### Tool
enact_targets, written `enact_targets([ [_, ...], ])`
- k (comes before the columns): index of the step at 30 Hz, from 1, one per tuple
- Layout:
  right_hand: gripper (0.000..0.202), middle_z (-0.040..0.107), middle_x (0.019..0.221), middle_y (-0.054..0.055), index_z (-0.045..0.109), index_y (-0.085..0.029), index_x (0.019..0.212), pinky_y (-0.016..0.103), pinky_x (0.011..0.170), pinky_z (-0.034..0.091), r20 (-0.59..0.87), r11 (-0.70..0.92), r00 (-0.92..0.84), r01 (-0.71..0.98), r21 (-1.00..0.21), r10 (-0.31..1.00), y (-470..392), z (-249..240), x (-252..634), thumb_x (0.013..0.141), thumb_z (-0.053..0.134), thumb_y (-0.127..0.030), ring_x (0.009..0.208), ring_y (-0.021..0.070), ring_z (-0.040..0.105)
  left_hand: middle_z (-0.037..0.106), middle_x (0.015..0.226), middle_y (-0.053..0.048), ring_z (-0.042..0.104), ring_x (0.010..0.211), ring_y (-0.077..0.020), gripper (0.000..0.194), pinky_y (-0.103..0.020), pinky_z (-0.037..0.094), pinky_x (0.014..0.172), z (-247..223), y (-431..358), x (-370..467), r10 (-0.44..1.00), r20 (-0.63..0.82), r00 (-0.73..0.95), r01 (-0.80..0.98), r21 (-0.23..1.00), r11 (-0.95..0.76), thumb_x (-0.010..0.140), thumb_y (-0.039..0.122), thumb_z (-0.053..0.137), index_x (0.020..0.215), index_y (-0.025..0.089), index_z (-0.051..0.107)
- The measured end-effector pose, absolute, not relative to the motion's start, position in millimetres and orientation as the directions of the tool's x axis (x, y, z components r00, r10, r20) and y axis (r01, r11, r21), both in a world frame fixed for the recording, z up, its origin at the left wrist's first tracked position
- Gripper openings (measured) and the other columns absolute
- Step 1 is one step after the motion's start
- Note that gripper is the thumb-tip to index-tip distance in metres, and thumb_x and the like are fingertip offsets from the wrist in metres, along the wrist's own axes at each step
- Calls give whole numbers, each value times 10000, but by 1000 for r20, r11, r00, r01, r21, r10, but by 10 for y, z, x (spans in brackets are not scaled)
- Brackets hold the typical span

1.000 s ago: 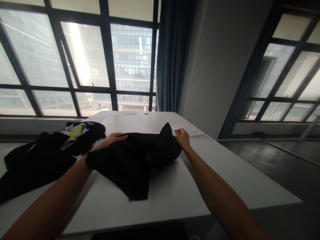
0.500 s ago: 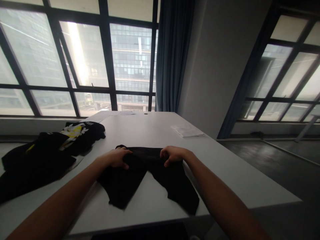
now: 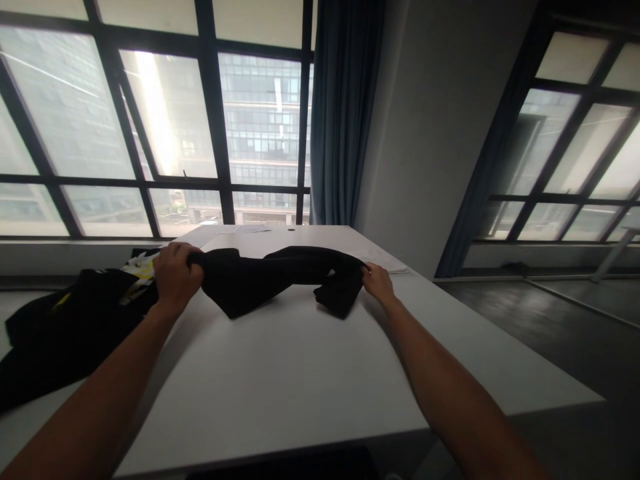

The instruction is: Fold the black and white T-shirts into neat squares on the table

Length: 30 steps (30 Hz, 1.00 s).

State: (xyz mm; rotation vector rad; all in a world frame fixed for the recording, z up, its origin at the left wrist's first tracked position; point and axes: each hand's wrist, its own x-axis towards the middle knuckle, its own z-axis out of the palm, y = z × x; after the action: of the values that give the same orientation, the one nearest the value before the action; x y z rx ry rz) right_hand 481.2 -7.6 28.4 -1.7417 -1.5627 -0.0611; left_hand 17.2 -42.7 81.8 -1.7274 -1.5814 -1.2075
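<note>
A black garment [image 3: 270, 270] is stretched sideways above the white table [image 3: 300, 373], its lower parts hanging down in two pointed flaps. At its left end my left hand [image 3: 177, 277] is closed on the cloth. The fingers of my right hand [image 3: 379, 283] pinch its right end. The cloth sags a little between the two hands, and a small gap shows near its right side.
On the left of the table lies a pile of black clothes [image 3: 75, 320] with a white and yellow print. A folded white cloth [image 3: 390, 261] is at the back right, partly behind the garment. Thin papers [image 3: 245, 229] lie at the far edge, before the windows.
Both hands have moved forward and farther apart, lifting the black garment off the table near me. Its two legs, spread flat before, now hang bunched and shorter in view.
</note>
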Motion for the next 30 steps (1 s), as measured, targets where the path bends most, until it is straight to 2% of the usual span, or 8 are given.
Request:
enact_targets([
  [5, 342, 726, 940, 129, 706, -178, 923, 357, 764, 470, 448, -27, 335, 824, -565, 829, 19, 250, 4857, 939, 402, -334, 909, 283, 655, 639, 865, -69, 605, 951, -238, 153, -435, 462, 921, 785, -257, -52, 238, 889, -391, 773, 457, -440, 703, 107, 409, 728, 187, 538],
  [8, 359, 725, 936, 142, 707, -143, 896, 349, 795, 470, 413, 3, 309, 798, -603, 857, 38, 292, 4805, 942, 402, -328, 922, 273, 652, 663, 906, -65, 616, 969, -246, 176, -433, 470, 926, 783, -208, -88, 283, 840, -464, 716, 543, -438, 757, 135, 397, 778, 191, 563],
  [13, 532, 670, 1196, 127, 580, -157, 1285, 366, 924, 488, 309, 235, 17, 613, -755, 951, -97, 293, 4646, 873, 568, -493, 1101, 258, 611, 671, 1157, -91, 582, 1130, -277, 378, -439, 402, 1039, 525, -191, 230, 640, 768, 34, 850, 315, -423, 864, 414, 472, 1113, 169, 618],
  [17, 908, 632, 1283, 86, 494, -212, 1382, 389, 976, 485, 179, 416, -425, 568, -710, 887, -285, 226, 4429, 566, 865, -360, 1120, 270, 609, 461, 1483, -128, 423, 1346, -317, 804, -472, 291, 1122, 155, -191, 608, 793, 392, 466, 827, 124, -548, 782, 631, 569, 1434, 182, 427],
  [21, 641, 708, 1136, 26, 648, -217, 1211, 363, 940, 497, 128, 495, -548, 599, -629, 826, -336, 242, 4269, 587, 793, -197, 1043, 258, 644, 484, 1467, -133, 475, 1310, -334, 877, -442, 364, 1063, 130, -217, 747, 854, 132, 504, 851, 92, -517, 772, 626, 580, 1512, 229, 329],
  [24, 476, 735, 1057, 25, 692, -200, 1138, 321, 888, 508, 185, 444, -424, 667, -598, 887, -282, 324, 4339, 671, 656, -115, 972, 231, 668, 657, 1259, -145, 612, 1128, -377, 739, -448, 462, 929, 348, -241, 649, 960, -44, 278, 960, -33, -279, 728, 587, 628, 1378, 248, 545],
  [27, 476, 728, 1079, 88, 692, -183, 1140, 346, 869, 507, 344, 176, 2, 856, -486, 939, -229, 380, 4481, 675, 643, -97, 988, 270, 661, 687, 1170, -185, 633, 1054, -415, 664, -484, 485, 868, 492, -268, 546, 984, -165, 60, 983, -163, -87, 653, 633, 667, 1162, 209, 708],
  [30, 411, 726, 1079, 103, 704, -186, 1124, 370, 874, 506, 346, 94, 76, 887, -451, 935, -227, 352, 4479, 717, 709, -246, 1011, 297, 654, 501, 1439, -170, 455, 1288, -439, 898, -589, 326, 1041, 400, -282, 623, 971, -21, 240, 959, -152, -240, 588, 675, 701, 1370, 258, 552],
])
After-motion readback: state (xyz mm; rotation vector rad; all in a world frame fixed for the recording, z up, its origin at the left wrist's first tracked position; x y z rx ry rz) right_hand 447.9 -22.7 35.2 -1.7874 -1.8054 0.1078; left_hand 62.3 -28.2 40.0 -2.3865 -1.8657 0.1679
